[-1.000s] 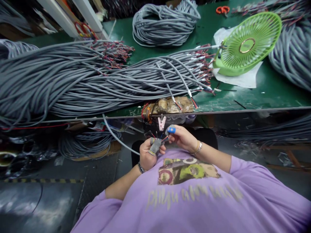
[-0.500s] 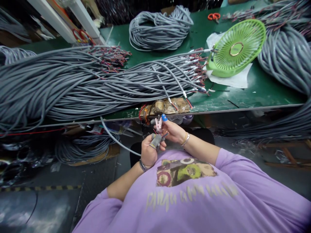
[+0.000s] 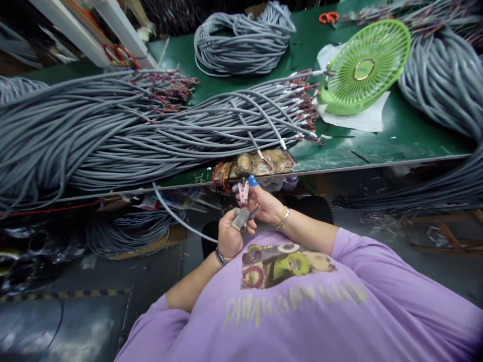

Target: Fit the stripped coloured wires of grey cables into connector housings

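My left hand (image 3: 229, 236), a grey cover on its thumb, is closed around the end of a grey cable (image 3: 181, 219). Short coloured wires (image 3: 256, 208) stick out of that end towards my right hand. My right hand (image 3: 268, 205) has a blue cover (image 3: 252, 181) on one fingertip, and its other fingers are bent in close to the wires. A pink clip (image 3: 243, 192) sits at those fingers, just above my left hand; whether it is gripped or only touched, I cannot tell. What the right fingers pinch is hidden.
Bundled grey cables (image 3: 162, 136) with stripped ends cover the left of the green table (image 3: 339, 151). A wooden block (image 3: 277, 160) sits at its front edge. Behind are a coiled cable (image 3: 243, 45), a green fan (image 3: 364, 68) and orange-handled scissors (image 3: 329, 18). More cable (image 3: 445, 80) hangs at the right.
The view has shifted slightly, so the table and its things appear a little higher and further left. My hands keep nearly the same pose around the cable end.
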### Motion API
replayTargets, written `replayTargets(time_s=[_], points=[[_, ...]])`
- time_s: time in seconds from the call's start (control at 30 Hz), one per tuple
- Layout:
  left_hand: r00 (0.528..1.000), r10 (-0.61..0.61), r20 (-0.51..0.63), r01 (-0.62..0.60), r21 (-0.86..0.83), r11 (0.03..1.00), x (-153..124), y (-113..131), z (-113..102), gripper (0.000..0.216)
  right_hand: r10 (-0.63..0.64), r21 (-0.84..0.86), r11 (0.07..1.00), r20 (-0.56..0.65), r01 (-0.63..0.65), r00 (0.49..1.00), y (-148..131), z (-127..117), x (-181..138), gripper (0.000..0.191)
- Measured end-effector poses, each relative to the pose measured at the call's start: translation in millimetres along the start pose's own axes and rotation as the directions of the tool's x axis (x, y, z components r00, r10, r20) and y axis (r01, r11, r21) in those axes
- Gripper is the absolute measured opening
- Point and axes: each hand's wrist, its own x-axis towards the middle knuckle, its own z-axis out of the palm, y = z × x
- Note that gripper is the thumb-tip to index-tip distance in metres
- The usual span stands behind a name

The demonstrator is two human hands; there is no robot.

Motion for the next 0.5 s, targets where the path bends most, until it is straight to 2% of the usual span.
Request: replayTargets(time_s=[0.13, 0.33, 0.4, 0.5], points=[[1.0, -0.002, 0.016, 0.002, -0.013, 1.0, -4, 3, -1, 0.028, 0.075, -0.006, 0.997, 0.061, -0.075, 0.995, 0, -7, -4, 0.056], [0.999, 0.028, 0.03, -0.029, 0.013, 0.999, -15, 6, -3, 0.029, 0.111, -0.034, 0.994, 0.111, -0.108, 0.988, -4, -11, -9, 0.057], [0.999, 0.049, -0.007, -0.049, 0.028, 0.998, -16, 7, -3, 0.031, 0.116, -0.06, 0.992, 0.128, -0.109, 0.985, -7, -8, -11, 0.054], [0.994, 0.097, -0.052, -0.096, 0.028, 0.995, -13, 7, -2, 0.03, 0.077, -0.109, 0.992, 0.111, -0.065, 0.991, -10, -2, -13, 0.039]])
